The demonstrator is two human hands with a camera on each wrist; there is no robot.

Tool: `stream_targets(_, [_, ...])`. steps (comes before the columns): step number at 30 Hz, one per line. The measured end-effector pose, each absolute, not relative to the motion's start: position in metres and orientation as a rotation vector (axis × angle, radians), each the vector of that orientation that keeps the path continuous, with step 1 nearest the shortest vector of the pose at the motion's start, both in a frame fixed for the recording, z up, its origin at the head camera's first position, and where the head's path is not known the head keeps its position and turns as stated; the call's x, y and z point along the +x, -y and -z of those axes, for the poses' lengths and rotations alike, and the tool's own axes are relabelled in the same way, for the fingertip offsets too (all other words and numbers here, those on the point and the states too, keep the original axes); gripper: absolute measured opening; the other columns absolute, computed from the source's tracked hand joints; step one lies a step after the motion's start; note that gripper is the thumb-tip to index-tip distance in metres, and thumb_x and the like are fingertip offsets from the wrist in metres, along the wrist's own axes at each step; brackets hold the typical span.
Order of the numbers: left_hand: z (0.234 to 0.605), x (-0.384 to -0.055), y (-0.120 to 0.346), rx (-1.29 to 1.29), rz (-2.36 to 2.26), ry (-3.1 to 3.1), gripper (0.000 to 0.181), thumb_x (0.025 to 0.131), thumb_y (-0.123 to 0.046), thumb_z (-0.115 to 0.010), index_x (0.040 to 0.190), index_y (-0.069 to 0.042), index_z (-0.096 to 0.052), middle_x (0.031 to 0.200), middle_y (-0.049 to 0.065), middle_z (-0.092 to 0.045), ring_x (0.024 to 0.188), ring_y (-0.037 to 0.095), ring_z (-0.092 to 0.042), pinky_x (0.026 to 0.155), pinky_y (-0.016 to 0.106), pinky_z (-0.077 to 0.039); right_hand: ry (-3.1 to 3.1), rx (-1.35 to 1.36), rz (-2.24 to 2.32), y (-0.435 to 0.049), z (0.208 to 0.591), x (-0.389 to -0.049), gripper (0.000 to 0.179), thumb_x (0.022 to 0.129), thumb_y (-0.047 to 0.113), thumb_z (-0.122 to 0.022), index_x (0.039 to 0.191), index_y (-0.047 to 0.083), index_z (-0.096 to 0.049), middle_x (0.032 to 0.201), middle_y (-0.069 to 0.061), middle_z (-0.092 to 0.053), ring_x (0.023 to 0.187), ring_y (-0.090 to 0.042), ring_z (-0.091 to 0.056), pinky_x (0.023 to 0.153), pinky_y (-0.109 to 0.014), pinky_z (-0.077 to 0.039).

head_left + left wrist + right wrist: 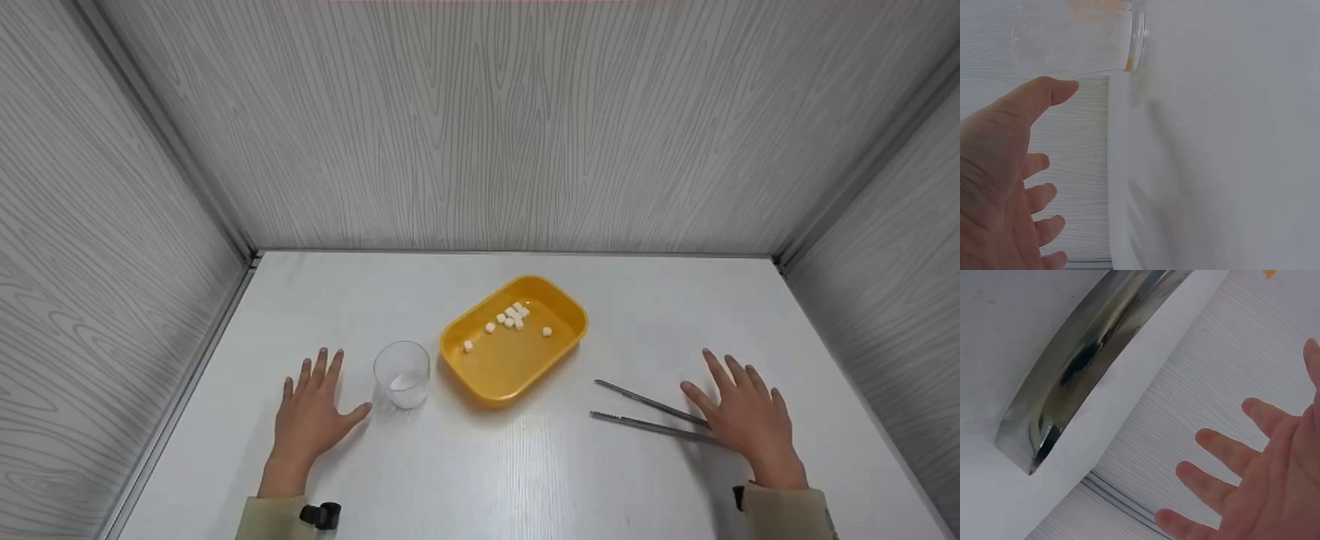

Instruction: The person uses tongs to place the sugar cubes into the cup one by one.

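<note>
My left hand (309, 424) is spread with its thumb pointing toward a clear drinking glass (403, 375), which stands upright just to its right. In the left wrist view that thumb ends a little short of the glass (1072, 39), and the hand holds nothing. On the right side my right hand (750, 420) is spread over the bent end of metal tongs (652, 427), whose two arms lie apart on the table and point left. The right wrist view shows the shiny bend of the tongs (1072, 377) apart from the fingers. Several small white cubes (514, 315) lie in a yellow tray (480, 394).
The yellow tray sits at an angle near the middle of the white table (525, 480), right of the glass. Wood-grain panels enclose the table: a back wall (510, 127), a left wall (90, 262) and a right wall (892, 225).
</note>
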State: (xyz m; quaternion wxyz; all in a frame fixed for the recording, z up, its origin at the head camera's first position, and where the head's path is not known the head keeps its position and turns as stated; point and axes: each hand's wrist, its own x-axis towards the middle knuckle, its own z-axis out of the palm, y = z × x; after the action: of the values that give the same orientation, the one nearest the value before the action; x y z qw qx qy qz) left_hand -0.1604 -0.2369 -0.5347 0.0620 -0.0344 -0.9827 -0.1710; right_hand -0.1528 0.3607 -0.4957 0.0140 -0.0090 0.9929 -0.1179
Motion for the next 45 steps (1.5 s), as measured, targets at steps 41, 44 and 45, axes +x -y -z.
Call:
stream_targets(41, [0.543,-0.181,0.177,0.013,1.542,2.744,0.115,0.068,-0.037,-0.090,0.155,-0.008,-0.019,0.146,0.023,-0.041,0.130,0.042,-0.044,0.104,0.055,-0.039,-2.879,-0.166,0.461,-0.380,0.515,-0.136,0.105,0.062,0.048,-0.090,0.141,-0.003,-0.043,0.129,-0.034,-0.046,0.109,-0.054,-0.051,0.084,-0.066,-0.043])
stream_targets(44, [0.543,-0.182,0.176,0.045,1.546,2.745,0.114,0.068,-0.038,-0.090,0.154,-0.010,-0.020,0.145,0.021,-0.043,0.130,0.042,-0.045,0.104,0.055,-0.040,-2.865,-0.143,0.476,-0.381,0.516,-0.138,0.097,0.063,0.043,-0.090,0.137,-0.004,-0.048,0.127,-0.032,-0.048,0.107,-0.050,-0.053,0.084,-0.065,-0.044])
stream_targets(45, [0.543,-0.183,0.176,0.054,1.544,2.749,0.114,0.069,-0.038,-0.090,0.154,-0.010,-0.020,0.145,0.021,-0.043,0.129,0.043,-0.045,0.104,0.055,-0.040,-2.860,-0.132,0.482,-0.381,0.517,-0.139,0.093,0.064,0.041,-0.090,0.135,-0.004,-0.050,0.125,-0.031,-0.049,0.106,-0.048,-0.054,0.084,-0.064,-0.045])
